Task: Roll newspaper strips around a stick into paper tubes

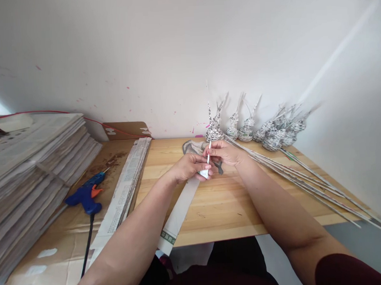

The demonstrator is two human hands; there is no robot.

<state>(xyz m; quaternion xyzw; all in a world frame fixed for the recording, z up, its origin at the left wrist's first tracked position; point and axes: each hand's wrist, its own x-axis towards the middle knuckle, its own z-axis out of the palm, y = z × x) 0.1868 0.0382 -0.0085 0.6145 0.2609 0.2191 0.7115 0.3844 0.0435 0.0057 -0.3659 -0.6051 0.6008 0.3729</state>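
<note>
A newspaper strip [181, 211] slants across the wooden table, its near end hanging over the front edge. At its far end it is rolled into a thin paper tube [209, 152], which stands nearly upright between my hands. My left hand [190, 166] is closed around the lower, wider part of the roll. Above it, my right hand [225, 152] pinches the tube between thumb and fingers. A grey and white cloth [192, 146] lies behind my hands, partly hidden by them.
Woven paper gourd shapes [247, 130] stand along the wall at right. Long thin paper tubes [294, 175] lie beside my right arm. At left are a stack of newspaper strips [129, 184], a blue glue gun [86, 197] on cardboard [58, 247], and a tall paper pile [29, 180].
</note>
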